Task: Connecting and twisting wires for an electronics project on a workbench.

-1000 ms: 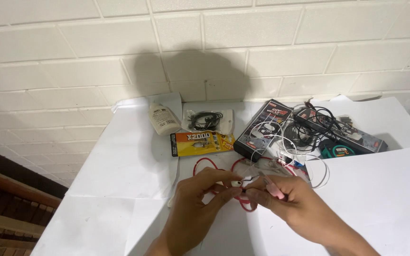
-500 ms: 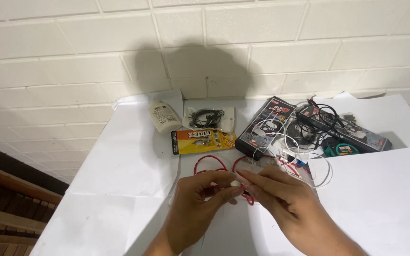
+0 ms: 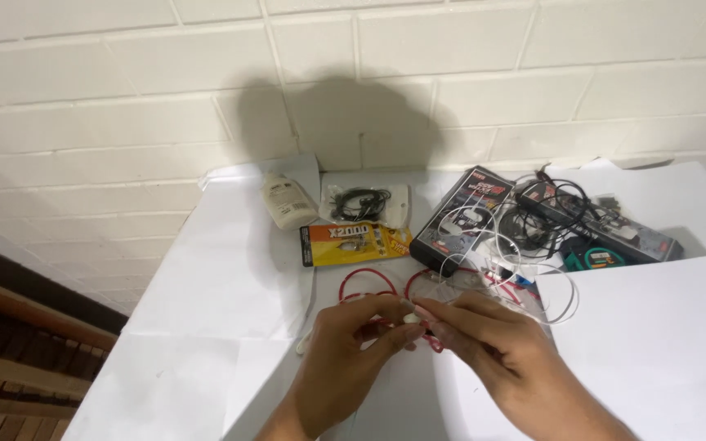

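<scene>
Hands: left hand [image 3: 345, 359] and right hand [image 3: 492, 359] pinch a small white connector [image 3: 409, 313], apparently, fingertips meeting.
Location: over looped red wire [image 3: 367, 282] on white paper-covered table [image 3: 206, 327].
Technique: grip steady, wire slack.

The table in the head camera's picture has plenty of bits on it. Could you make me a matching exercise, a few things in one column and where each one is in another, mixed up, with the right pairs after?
Things
1. red wire
2. small pale bottle
3. orange-yellow packet
4. clear bag of black earphones

Places
A. lying next to the wall, at the far left of the clutter
B. looped just beyond the fingertips of the left hand and right hand
C. between the bottle and the black boxes, near the wall
D. flat on the white paper, just in front of the earphone bag

Pairs: 1-B, 2-A, 3-D, 4-C
</scene>
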